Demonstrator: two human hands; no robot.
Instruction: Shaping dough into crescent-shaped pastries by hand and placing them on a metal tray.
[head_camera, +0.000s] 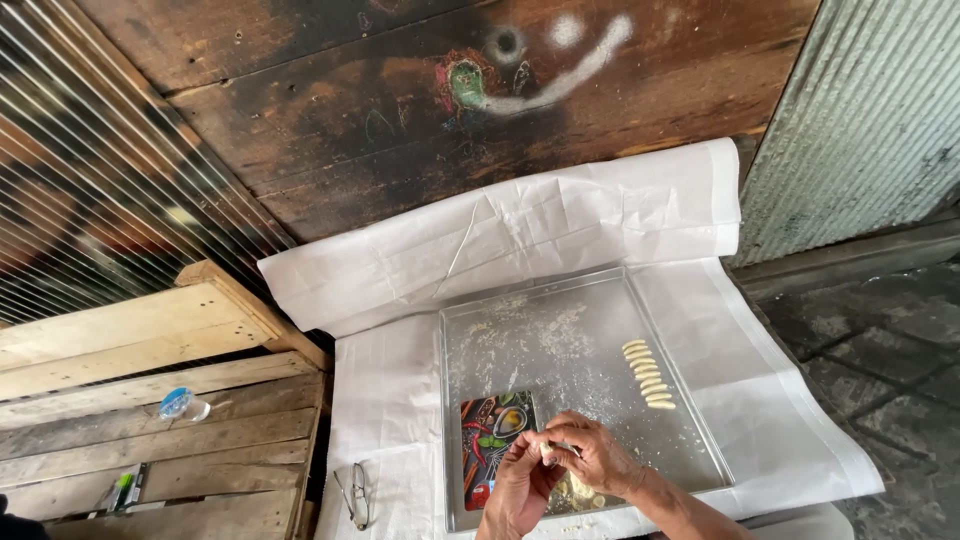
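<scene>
Left hand: the left hand rises from the near edge of the metal tray, fingers curled together, their tips pinching a small pale piece of dough from its left side.
Right hand: the right hand comes in from the near right corner of the tray, fingers bent and closed on the same piece from the right, so both hands meet on it, touching each other.
Dough piece: held just above the tray, over its near edge, mostly hidden by the fingertips; its shape cannot be told.
Under the hands: a small cutting board printed with peppers and spices lies flat in the near left corner of the tray; the left hand covers its near right part. A few yellowish bits show on the tray just below the right hand, too small to make out.
Shaped pieces: a short column of pale oblong dough pieces lies near the tray's right edge, touching one another, well apart from the hands.
Tray: square, shallow, shiny, dusted with flour across its middle and far left part.
Table: white paper sheet covers the table under the tray and folds up against the dark plank wall at the far edge.
Beside the tray: a pair of glasses lies on the paper at the near left corner.
Left of the table: a wooden pallet crate with a clear plastic bottle with a blue cap lying on a slat, and a green pen lower down.
</scene>
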